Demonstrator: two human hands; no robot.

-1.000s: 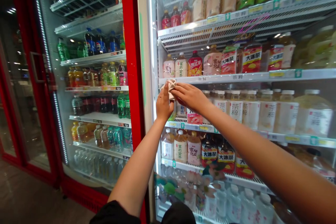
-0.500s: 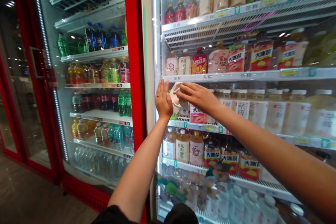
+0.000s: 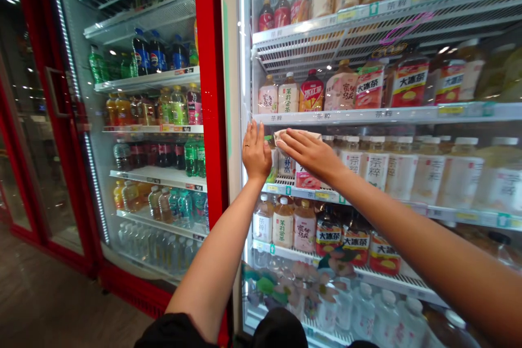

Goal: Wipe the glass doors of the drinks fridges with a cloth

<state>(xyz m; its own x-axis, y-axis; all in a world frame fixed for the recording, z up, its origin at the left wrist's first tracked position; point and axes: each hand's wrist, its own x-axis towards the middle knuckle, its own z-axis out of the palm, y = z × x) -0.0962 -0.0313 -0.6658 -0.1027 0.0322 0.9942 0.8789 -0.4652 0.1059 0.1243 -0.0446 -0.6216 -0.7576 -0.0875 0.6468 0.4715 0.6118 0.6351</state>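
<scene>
Passage: open along outer face of glass door [image 3: 367, 185], rightward from right hand [image 3: 312, 155] | Barrier: pane closes off tea bottles [image 3: 402, 168] behind it | Left limit: white door post [image 3: 232, 119] just beside left hand [image 3: 256, 151]

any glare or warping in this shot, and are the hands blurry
Head view: wide-angle distortion slants the white shelf rail toward the frame edges; glare and a pink reflection streak the fridge glass at upper right; the left hand and right hand look fairly sharp, with no clear motion blur.
</scene>
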